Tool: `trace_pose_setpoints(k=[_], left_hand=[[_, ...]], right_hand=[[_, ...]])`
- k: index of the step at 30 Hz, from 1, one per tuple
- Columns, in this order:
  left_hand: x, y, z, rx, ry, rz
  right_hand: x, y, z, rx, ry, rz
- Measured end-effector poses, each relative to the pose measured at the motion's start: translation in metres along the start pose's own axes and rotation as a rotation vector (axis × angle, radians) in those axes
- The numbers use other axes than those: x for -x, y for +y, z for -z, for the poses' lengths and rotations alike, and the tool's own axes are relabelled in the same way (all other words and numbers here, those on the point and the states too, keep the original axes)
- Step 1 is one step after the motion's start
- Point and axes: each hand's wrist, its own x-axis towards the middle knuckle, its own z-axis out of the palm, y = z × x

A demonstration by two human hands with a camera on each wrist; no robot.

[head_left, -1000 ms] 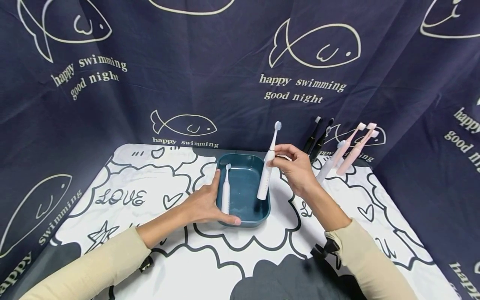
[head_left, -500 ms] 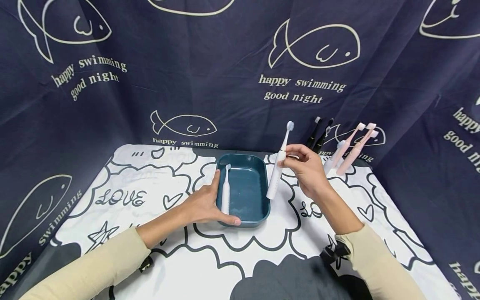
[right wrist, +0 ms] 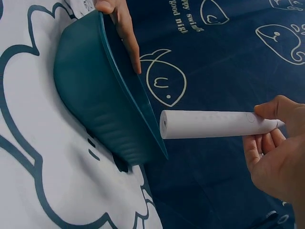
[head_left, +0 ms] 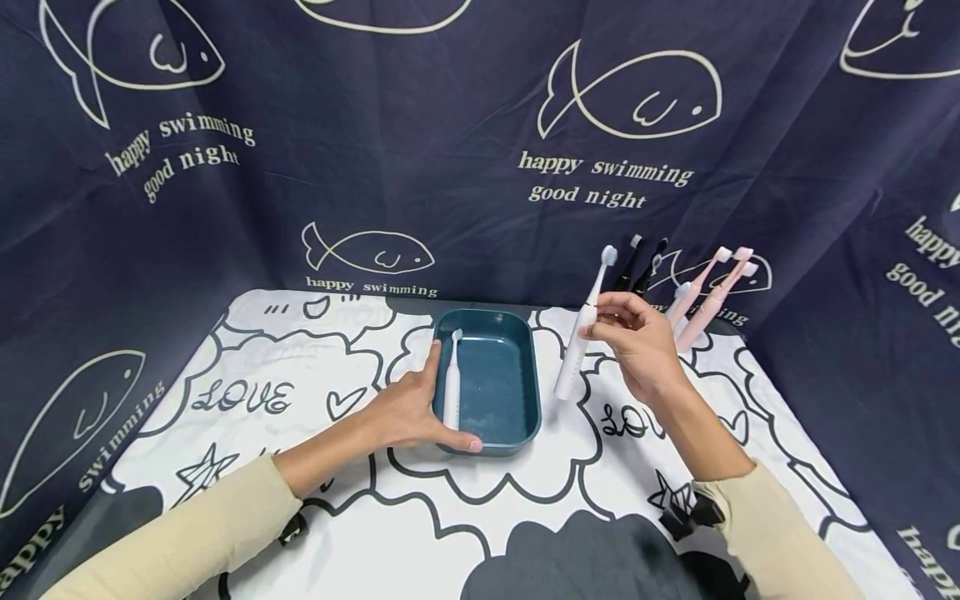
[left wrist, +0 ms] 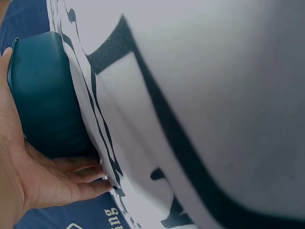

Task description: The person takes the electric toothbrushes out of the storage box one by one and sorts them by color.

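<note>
My left hand (head_left: pixel 411 408) holds the left side of a deep teal plastic box (head_left: pixel 495 383), the thumb at its near rim and the fingers along the outer wall. Inside, against the left wall, lies a white electric toothbrush (head_left: pixel 452 387), head toward the back. Right of the box, my right hand (head_left: pixel 641 346) pinches another white electric toothbrush (head_left: pixel 573 358) near the top of its handle. This one hangs tilted, bristles up, its base above the cloth. The right wrist view shows the thumb on the handle (right wrist: pixel 209 124) and the fingers beneath it.
Behind my right hand, black electric toothbrushes (head_left: pixel 645 279), several pink ones (head_left: pixel 705 318) and a white one (head_left: pixel 679 307) stand upright, partly hidden. A white cloth (head_left: pixel 255 350) with black drawings covers the table. Dark blue fish-print curtains (head_left: pixel 465 167) enclose the back and sides.
My right hand has carried the pinched toothbrush rightward, from over the box's right edge to beyond it. The left hand, the box and the toothbrush inside have stayed put.
</note>
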Motion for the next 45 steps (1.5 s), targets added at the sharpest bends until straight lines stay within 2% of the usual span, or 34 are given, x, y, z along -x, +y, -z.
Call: trace_pose_setpoints(k=[7, 13, 25, 34, 45], left_hand=[[0.001, 0.000, 0.000, -0.005, -0.009, 0.021], [0.000, 0.001, 0.000, -0.012, -0.008, 0.014], [0.000, 0.005, -0.002, -0.004, 0.007, 0.024], [0.000, 0.003, -0.001, -0.002, -0.008, 0.023], [0.000, 0.004, -0.003, -0.005, 0.004, 0.023]], right_hand=[[0.004, -0.001, 0.011, -0.036, -0.009, 0.030], [0.006, -0.005, 0.020, -0.093, -0.015, 0.077], [0.010, -0.016, 0.037, -0.114, 0.019, 0.141], [0.012, -0.021, 0.050, -0.150, 0.016, 0.190], [0.012, -0.028, 0.079, -0.179, 0.051, 0.237]])
